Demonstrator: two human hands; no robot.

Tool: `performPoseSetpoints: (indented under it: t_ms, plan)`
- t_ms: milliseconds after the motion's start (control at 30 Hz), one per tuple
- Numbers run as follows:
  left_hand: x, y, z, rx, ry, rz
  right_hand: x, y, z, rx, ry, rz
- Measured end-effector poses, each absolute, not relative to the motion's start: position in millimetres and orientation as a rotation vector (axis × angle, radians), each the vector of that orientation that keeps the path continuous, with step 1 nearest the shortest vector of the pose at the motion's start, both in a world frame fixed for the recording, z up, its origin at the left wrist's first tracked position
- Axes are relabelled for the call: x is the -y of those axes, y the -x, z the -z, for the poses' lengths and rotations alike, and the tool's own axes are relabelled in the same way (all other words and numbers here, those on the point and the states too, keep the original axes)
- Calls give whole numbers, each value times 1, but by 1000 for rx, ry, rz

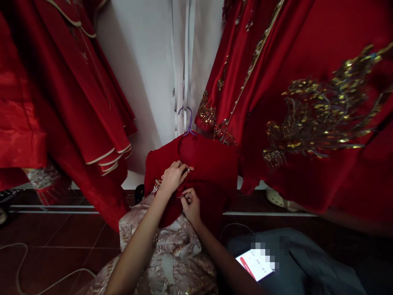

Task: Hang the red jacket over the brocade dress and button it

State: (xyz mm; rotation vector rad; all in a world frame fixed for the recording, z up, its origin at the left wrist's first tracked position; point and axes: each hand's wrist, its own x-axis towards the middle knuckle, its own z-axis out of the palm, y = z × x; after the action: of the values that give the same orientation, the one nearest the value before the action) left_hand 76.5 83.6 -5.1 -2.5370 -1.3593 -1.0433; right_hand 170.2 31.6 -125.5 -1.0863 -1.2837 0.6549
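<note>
A small red garment hangs on a purple hanger against the white wall, low in the middle of the view. My left hand is closed in a pinch on its front, where beaded gold and red trim shows at the fingertips. Just below it, my right hand is also closed on the red cloth near the same trim. Both forearms reach up from the bottom of the view. What the fingers grip beyond cloth and trim is too small to make out.
Long red gowns hang at the left and at the right with gold embroidery. A pale brocade fabric lies under my arms. A grey bag with a white label sits at the lower right. A white cable crosses the dark tiled floor.
</note>
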Motion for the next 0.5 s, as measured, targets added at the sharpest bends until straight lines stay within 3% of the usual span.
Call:
performPoseSetpoints:
  t_ms: [333,500]
  plan:
    - [-84,-71,-17,1007,2537,921,-30,-170,128,1294,1089,-657]
    - [-85,-66,-25,996,2507,861,-29,-174,109,1097,1028,-422]
